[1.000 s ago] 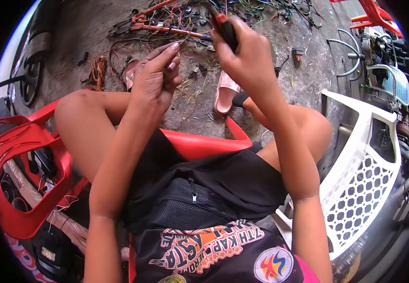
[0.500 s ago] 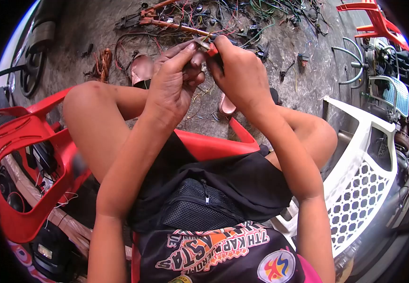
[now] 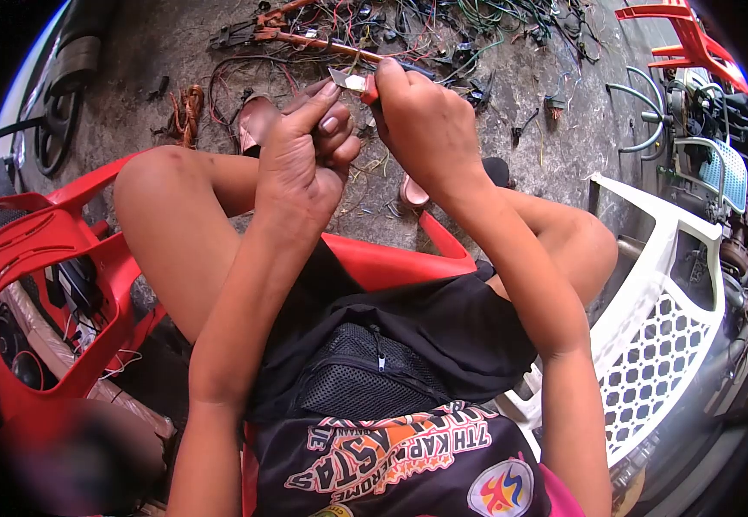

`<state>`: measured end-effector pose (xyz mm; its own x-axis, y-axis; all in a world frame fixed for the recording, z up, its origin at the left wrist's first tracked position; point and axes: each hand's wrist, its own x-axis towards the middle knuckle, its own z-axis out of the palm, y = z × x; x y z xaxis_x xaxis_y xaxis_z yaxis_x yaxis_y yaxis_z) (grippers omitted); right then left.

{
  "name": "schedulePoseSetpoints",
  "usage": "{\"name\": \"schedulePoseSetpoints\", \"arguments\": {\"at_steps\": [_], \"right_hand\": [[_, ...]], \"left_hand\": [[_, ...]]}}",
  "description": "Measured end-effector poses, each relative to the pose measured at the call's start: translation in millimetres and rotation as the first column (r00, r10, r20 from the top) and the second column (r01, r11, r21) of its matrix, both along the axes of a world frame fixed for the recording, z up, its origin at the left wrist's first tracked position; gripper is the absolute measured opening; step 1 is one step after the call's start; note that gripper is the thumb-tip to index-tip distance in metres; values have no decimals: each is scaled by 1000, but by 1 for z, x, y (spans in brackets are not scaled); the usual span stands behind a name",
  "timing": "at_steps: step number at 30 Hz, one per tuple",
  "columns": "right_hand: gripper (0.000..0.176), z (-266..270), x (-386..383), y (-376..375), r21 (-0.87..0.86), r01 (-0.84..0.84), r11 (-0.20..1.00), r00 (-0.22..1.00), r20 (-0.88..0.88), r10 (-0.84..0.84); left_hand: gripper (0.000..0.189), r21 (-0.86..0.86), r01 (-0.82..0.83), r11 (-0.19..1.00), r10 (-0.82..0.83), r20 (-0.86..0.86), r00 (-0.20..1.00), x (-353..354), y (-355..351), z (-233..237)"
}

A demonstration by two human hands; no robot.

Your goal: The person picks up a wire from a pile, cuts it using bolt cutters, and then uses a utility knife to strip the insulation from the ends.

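My right hand (image 3: 426, 116) is closed round a red-handled cutter (image 3: 365, 84), whose pale blade points left toward the other hand. Just left of the blade tip, my left hand (image 3: 305, 146) has its thumb and forefinger pinched together and its other fingers curled. Anything between those fingertips is too small to make out. A thin yellowish strand (image 3: 358, 59) shows by the blade, and I cannot tell what it joins.
Tangled wires (image 3: 477, 26) lie on the floor ahead, with an orange wire bundle (image 3: 189, 116) at left. A red chair (image 3: 46, 224) stands left, a white chair (image 3: 650, 345) right. A dark blurred shape (image 3: 85, 457) is at lower left.
My left hand has moved slightly left and down, away from my right hand. The cutter's blade now shows more fully, and a dark blurred shape has appeared at the lower left.
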<state>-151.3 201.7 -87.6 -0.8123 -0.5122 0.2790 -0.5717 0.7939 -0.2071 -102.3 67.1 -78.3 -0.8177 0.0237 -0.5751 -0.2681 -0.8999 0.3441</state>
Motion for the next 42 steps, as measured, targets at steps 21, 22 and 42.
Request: {"name": "schedulePoseSetpoints", "arguments": {"at_steps": [21, 22, 42], "right_hand": [[25, 12, -9, 25, -551, 542, 635, 582, 791, 189], [25, 14, -7, 23, -563, 722, 403, 384, 810, 443], [21, -4, -14, 18, -382, 230, 895, 901, 432, -47]], "left_hand": [[11, -129, 12, 992, -18, -46, 999, 6, 2, -15], [11, -131, 25, 991, -34, -66, 997, 6, 6, -12], [20, -244, 22, 970, -40, -71, 997, 5, 6, -21]]}}
